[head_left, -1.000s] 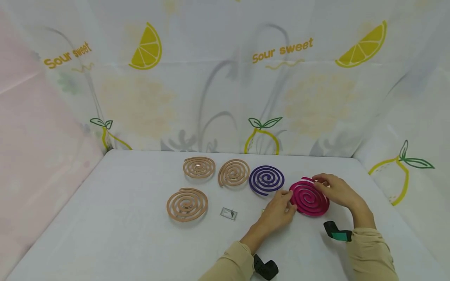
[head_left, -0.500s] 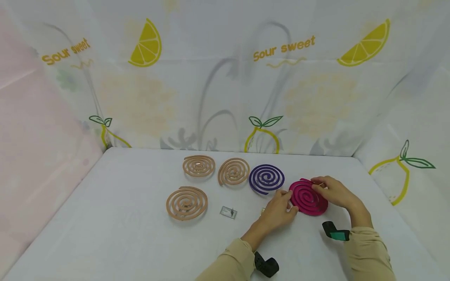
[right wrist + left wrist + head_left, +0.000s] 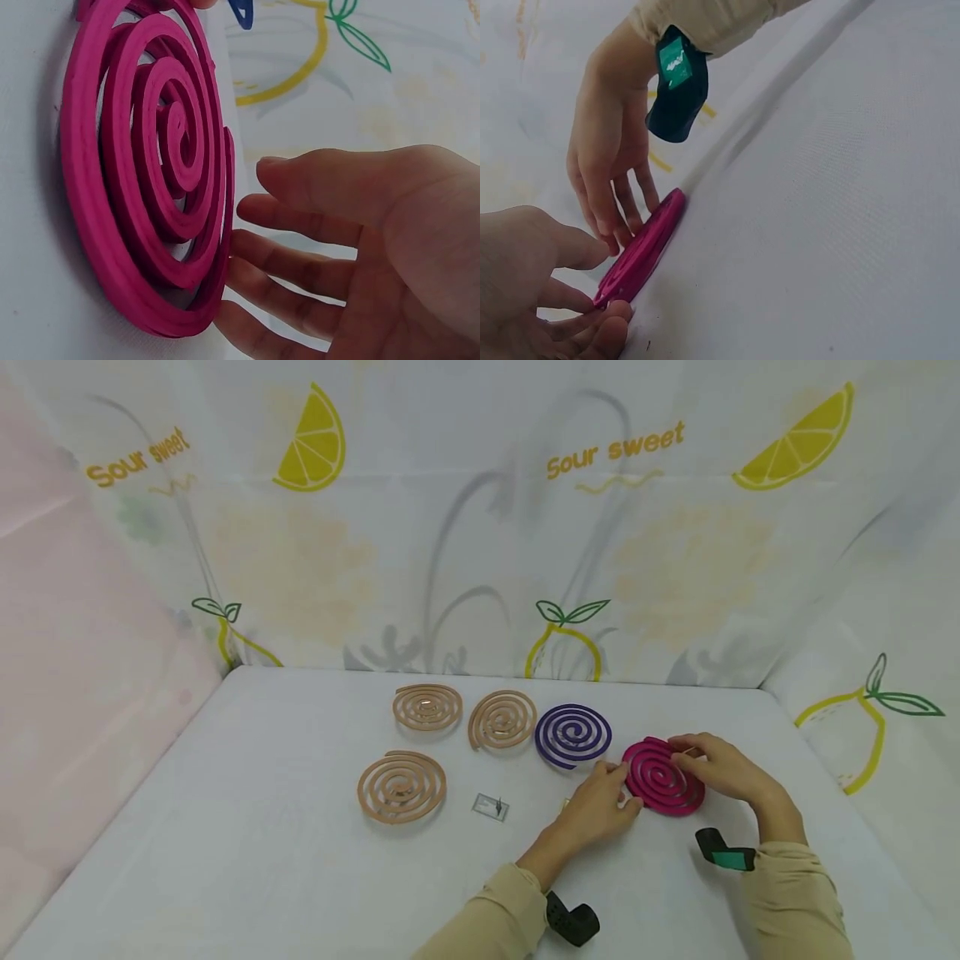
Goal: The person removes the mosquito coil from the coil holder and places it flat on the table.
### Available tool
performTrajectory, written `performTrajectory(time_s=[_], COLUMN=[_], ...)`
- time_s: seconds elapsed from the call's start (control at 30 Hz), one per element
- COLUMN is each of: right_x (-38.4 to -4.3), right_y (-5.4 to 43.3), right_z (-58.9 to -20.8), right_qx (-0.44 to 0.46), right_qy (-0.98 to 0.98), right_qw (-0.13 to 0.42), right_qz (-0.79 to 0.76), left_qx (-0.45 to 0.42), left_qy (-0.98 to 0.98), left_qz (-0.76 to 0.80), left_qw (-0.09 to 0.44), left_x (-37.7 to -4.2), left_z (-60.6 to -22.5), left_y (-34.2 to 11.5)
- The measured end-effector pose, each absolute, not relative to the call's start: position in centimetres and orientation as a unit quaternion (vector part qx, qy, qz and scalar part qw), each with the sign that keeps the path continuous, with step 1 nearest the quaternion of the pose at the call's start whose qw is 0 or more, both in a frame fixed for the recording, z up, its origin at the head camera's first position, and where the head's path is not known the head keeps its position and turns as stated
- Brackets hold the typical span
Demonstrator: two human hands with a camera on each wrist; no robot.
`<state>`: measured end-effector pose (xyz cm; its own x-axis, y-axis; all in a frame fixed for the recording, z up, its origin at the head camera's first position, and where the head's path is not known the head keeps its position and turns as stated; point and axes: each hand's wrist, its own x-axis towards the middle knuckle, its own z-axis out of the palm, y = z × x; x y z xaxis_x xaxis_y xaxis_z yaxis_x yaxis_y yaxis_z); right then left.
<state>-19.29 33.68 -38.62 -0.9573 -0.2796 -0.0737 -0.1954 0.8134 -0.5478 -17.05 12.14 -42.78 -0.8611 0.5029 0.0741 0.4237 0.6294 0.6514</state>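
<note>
A magenta mosquito coil lies at the right of the white table, between both hands. My left hand touches its left edge with the fingertips, thumb spread apart from the forefinger. At the far right edge, my right hand rests its fingertips against the rim with the fingers loosely bent. In the right wrist view the magenta coil shows its rings close up, and the right hand has its thumb off it. The left wrist view shows the coil edge-on, with left fingertips at its near end.
A purple coil sits left of the magenta one. Further left are three tan coils, at the back, beside the purple one and nearer. A small metal coil stand lies near the middle. A printed cloth hangs behind.
Both hands stay at the magenta coil, which has turned or shifted slightly between them. The whole scene shifts a little in the head view as the camera moves.
</note>
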Motion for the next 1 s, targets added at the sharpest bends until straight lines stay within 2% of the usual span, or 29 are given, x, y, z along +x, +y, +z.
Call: performTrajectory(time_s=[0.47, 0.77, 1.0], right_x=[-19.18, -19.11, -18.96], right_y=[33.69, 33.99, 33.62], right_z=[-38.2, -38.32, -37.95], right_qx=[-0.137, -0.131, -0.135], right_qy=[0.945, 0.945, 0.946], right_qw=[0.084, 0.086, 0.064], right_qz=[-0.283, -0.288, -0.288], left_qx=[0.251, 0.263, 0.266], left_qy=[0.9, 0.908, 0.92], left_qz=[0.35, 0.323, 0.285], left_qw=[0.066, 0.052, 0.026], left_x=[-16.9, -16.44, -16.11], left_z=[-42.23, -41.82, -41.73], left_y=[12.09, 12.15, 12.06])
